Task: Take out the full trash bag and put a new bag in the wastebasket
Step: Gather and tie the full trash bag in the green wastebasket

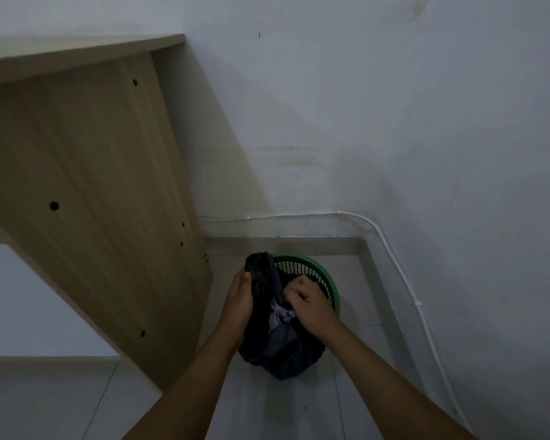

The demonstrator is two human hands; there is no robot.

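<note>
A green mesh wastebasket [323, 277] stands on the floor in the room's corner. A black trash bag [283, 354] fills it and hangs over its near rim, with pale crumpled rubbish showing at the opening. My left hand [240, 300] grips the bag's bunched left edge, which sticks up above the rim. My right hand [305, 301] is closed on the bag's right edge over the opening. Much of the basket is hidden by the bag and my hands.
A light wooden desk side panel [86, 192] stands close on the left of the basket. White walls meet just behind and to the right, with a white cable [391, 249] clipped along their base. Pale floor tiles [267, 408] lie in front.
</note>
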